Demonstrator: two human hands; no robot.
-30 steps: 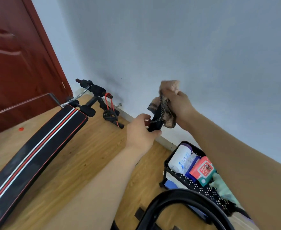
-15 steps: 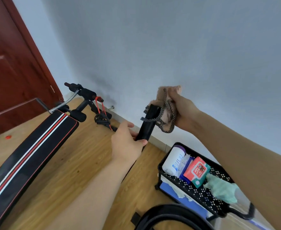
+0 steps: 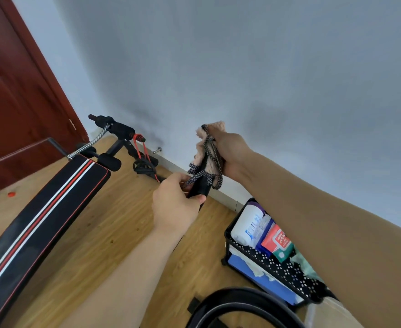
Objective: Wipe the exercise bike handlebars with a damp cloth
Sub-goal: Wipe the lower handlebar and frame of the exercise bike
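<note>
The left hand (image 3: 174,204) is curled around the lower part of a black handlebar grip (image 3: 200,187), thumb and fingers pinching it steady. Just above, the right hand (image 3: 230,152) is closed on a beige cloth (image 3: 210,147) bunched around the upper end of the grip, with a speckled black cord (image 3: 210,159) looped over the cloth and trailing down onto the foam. Both sit mid-scene, in front of the grey wall.

To wipe well, the lower hand should probably hold the grip firm while the cloth hand twists and slides along it; the cord looks likely to snag, so shifting it aside would help reach the foam beneath.

Near right, a black basket (image 3: 227,235) on the floor holds a white bottle (image 3: 248,223) and a red packet (image 3: 277,242). To the left lies a striped sit-up bench (image 3: 41,218), a red door (image 3: 10,102) beyond it.
</note>
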